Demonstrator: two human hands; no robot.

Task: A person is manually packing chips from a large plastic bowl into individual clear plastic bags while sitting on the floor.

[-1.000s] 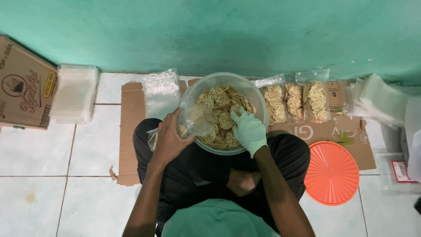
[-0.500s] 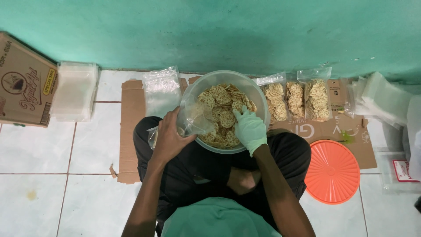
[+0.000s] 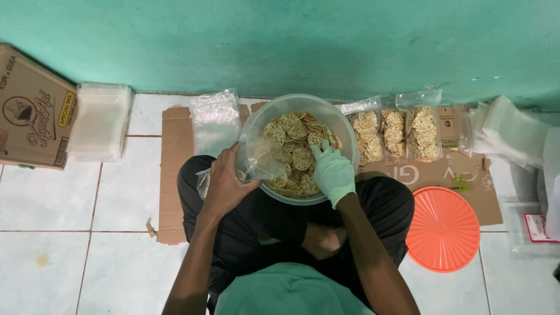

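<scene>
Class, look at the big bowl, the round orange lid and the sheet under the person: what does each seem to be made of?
Bowl: probably translucent plastic, since its wall looks cloudy and lets light through.
Orange lid: likely moulded plastic, glossy with fine radial ribs.
Sheet: brown cardboard, matt, with torn edges and fold creases.

Orange ribbed round lid [image 3: 443,228], laid flat on white tiled floor [image 3: 52,204], partly over flattened cardboard sheet [image 3: 175,175]. Three filled clear packets of crackers [image 3: 394,133], set side by side on the cardboard near teal wall [image 3: 280,41]. Brown printed cardboard box [image 3: 29,111], far left, against the wall. Stack of empty clear bags [image 3: 100,121], just beside the box. Loose empty plastic bags [image 3: 513,134], heaped at far right.
</scene>
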